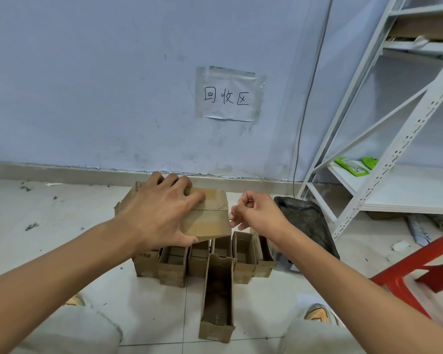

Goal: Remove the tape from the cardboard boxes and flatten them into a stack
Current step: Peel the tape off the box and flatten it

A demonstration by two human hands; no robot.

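A closed brown cardboard box [210,215] with clear tape along its top seam is held above the floor. My left hand [161,213] lies spread over its top, thumb under the near edge, gripping it. My right hand [253,213] is at the box's right edge, fingers pinched together at the tape end; whether tape is between them is too small to tell. Below stands a row of several small open cardboard boxes [243,256] on the tiled floor. A long narrow open box [218,297] lies in front of that row, pointing toward me.
A black mesh bag [307,221] lies to the right of the boxes. A white metal shelf rack [394,149] stands at the right, a red plastic stool [420,274] nearer me. The wall with a paper sign [226,97] is straight ahead. My knees and shoes frame the bottom.
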